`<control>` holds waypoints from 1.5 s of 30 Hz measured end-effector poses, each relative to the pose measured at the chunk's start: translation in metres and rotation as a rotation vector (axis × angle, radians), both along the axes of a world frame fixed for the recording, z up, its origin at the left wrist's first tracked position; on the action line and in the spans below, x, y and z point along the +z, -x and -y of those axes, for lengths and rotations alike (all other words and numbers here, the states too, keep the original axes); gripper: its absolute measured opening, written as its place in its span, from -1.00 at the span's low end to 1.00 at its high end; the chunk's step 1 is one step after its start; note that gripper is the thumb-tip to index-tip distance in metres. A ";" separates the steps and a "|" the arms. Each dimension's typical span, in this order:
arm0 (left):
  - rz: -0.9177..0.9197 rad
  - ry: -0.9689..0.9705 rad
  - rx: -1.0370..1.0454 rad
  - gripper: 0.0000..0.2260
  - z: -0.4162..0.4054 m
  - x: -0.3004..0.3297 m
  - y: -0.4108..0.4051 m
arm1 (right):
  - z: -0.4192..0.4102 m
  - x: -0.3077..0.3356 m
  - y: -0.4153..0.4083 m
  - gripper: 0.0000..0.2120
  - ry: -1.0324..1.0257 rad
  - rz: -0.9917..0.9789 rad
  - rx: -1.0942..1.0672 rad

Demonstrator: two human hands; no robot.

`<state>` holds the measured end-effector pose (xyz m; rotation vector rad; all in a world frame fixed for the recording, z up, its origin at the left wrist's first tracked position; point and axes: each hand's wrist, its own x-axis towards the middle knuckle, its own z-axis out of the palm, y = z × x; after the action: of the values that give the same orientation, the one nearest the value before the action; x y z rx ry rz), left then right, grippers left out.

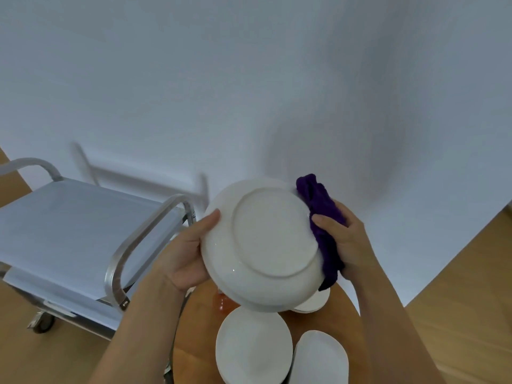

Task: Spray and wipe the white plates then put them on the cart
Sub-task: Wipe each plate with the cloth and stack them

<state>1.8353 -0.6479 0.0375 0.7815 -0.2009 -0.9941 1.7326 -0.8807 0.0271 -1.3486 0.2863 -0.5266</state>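
The left hand (182, 253) grips a white plate (263, 245) by its left rim, thumb curled over the edge, holding it tilted above the desk (199, 322) with its underside toward the camera. The right hand (346, 239) clamps its fingers on a purple cloth (321, 217), pressed against the plate's right rim. Below, more plates lie on the desk: one (252, 347) at the near edge, another (321, 358) just beside it. The cart (69, 217) stands left of the desk, its top shelf bare.
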 end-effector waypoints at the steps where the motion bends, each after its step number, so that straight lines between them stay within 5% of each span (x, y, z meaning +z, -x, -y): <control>1: 0.001 -0.009 0.040 -0.24 0.003 0.001 0.000 | -0.002 -0.001 -0.002 -0.66 -0.017 -0.005 -0.017; 4: 0.055 -0.040 0.157 -0.64 0.014 0.007 0.003 | -0.010 -0.016 -0.003 -0.69 -0.078 -0.034 -0.123; 9: 0.032 -0.104 0.481 -0.82 0.047 -0.005 0.013 | -0.064 -0.043 -0.004 -0.63 0.145 -0.034 -0.199; 16: 0.211 -0.318 0.503 -0.60 0.054 -0.026 0.031 | -0.102 -0.040 -0.009 -0.52 0.665 -0.298 -0.256; 24: 0.604 -0.561 0.493 -0.41 0.045 -0.024 0.041 | -0.071 -0.015 -0.046 -0.59 0.526 -0.224 -0.116; 32: 0.264 -0.422 0.591 -0.73 0.034 -0.021 0.037 | -0.057 -0.036 -0.038 -0.66 0.737 -0.201 -0.089; 39: 0.202 -0.443 0.618 -0.64 0.038 -0.033 0.028 | -0.077 -0.045 -0.008 -0.72 0.440 -0.313 -0.071; 43: 0.533 -0.566 0.534 -0.77 0.042 -0.045 0.030 | -0.090 -0.045 -0.002 -0.86 -0.024 -0.398 0.016; 45: 0.696 -0.559 0.413 -0.76 0.040 -0.050 0.036 | -0.086 -0.038 -0.005 -0.74 -0.338 -0.376 0.076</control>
<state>1.7995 -0.6875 -0.0120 1.6010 -0.3462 -0.3452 1.7378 -0.7944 -0.0114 -1.1154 0.6015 -0.1465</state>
